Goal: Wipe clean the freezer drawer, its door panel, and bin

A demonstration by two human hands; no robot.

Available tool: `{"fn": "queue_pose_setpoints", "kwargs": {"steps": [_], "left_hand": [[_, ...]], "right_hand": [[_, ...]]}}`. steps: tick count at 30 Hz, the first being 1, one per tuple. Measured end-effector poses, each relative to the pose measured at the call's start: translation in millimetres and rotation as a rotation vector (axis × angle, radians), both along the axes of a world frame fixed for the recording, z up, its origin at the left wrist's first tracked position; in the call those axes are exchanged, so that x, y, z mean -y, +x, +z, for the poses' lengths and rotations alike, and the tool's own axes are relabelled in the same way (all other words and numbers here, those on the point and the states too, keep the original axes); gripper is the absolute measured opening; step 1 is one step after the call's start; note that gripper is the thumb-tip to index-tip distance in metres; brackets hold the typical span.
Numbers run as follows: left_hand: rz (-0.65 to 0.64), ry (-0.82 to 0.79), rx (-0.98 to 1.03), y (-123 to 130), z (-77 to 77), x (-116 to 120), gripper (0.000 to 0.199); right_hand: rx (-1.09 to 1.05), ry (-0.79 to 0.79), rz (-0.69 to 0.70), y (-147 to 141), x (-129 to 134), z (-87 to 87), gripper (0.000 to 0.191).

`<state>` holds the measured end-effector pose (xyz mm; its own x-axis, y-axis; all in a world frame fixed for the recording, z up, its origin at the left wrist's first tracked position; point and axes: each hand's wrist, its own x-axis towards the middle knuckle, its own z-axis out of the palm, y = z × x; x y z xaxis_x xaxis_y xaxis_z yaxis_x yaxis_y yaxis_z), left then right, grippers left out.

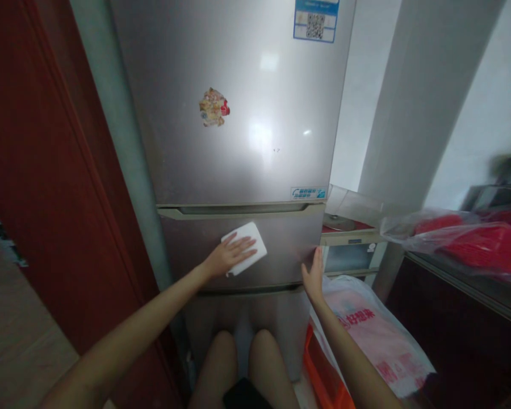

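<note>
My left hand [230, 257] holds a white folded cloth [254, 248] flat against the middle door of a silver refrigerator [247, 165]. Its fingers lie stretched over the cloth, whose right side and corners show past them. Below the recessed handle [242, 210] is where the cloth rests. At the door's right edge, my right hand [314, 275] has its thumb apart and its fingers pointing up; it appears to touch the edge and holds nothing.
A food-shaped magnet [213, 108] and labels are on the upper door. To the right are a white appliance [351, 255], a printed plastic bag [375, 329] above an orange crate [319, 369], and red items in clear plastic [481, 244]. A dark red door [38, 142] stands left.
</note>
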<state>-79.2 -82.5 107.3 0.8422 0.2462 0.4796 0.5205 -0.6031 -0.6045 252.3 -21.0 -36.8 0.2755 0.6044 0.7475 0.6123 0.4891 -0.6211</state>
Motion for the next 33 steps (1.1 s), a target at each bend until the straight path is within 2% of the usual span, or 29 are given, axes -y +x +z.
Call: {"fn": "queue_pose_setpoints", "kwargs": {"steps": [2,3,5,6,7,9,13,15,17,18,19,21,27,29,31,33], "left_hand": [[0.023,0.091,0.125,-2.0,38.2,-5.2,0.046],[0.031,0.130,0.190,-3.5,51.1,-7.1,0.047],[0.046,0.167,0.269,-6.7,60.9,-8.7,0.048],[0.050,0.165,0.273,-8.3,57.1,-8.5,0.048],[0.051,0.152,0.253,-10.0,47.6,-7.4,0.048],[0.045,0.103,0.165,-14.8,13.8,-3.0,0.048],[0.004,-0.027,-0.005,-31.4,-79.8,12.0,0.044],[0.004,-0.071,-0.071,-39.7,-116.5,19.7,0.043],[0.010,-0.086,-0.133,-43.9,-134.0,25.4,0.044],[0.013,-0.088,-0.150,-43.9,-134.5,27.3,0.045],[0.014,-0.086,-0.153,-42.5,-129.4,28.6,0.045],[0.017,-0.074,-0.109,-37.1,-104.9,29.5,0.044],[0.023,0.123,0.180,-25.1,18.2,21.7,0.046],[0.024,0.189,0.300,-24.7,45.8,17.0,0.047],[0.036,0.207,0.350,-23.8,54.1,13.3,0.047],[0.060,0.172,0.300,-22.0,40.5,12.8,0.047]], "right_hand": [[0.002,-0.001,0.001,-0.3,0.7,0.7,0.078],[0.003,-0.002,0.002,-0.5,1.3,1.2,0.078],[0.005,-0.006,0.005,-0.6,2.5,2.1,0.078],[0.005,-0.007,0.006,-0.6,3.0,2.5,0.078],[0.005,-0.009,0.007,-0.5,3.6,2.8,0.078],[0.007,-0.011,0.009,0.1,4.3,3.3,0.078],[0.018,-0.016,0.017,2.2,5.3,3.7,0.078],[0.023,-0.016,0.017,2.9,5.6,3.7,0.077],[0.026,-0.015,0.014,2.9,5.9,3.6,0.077],[0.027,-0.015,0.012,2.7,5.9,3.5,0.078],[0.028,-0.015,0.008,2.5,5.9,3.4,0.078],[0.029,-0.018,0.002,1.7,5.6,3.2,0.078],[0.034,-0.030,-0.010,-0.4,4.5,2.4,0.080],[0.036,-0.032,-0.013,-0.8,4.7,2.8,0.080],[0.040,-0.033,-0.016,-1.1,5.2,3.5,0.080],[0.046,-0.032,-0.018,-1.3,5.9,4.1,0.080]]}}
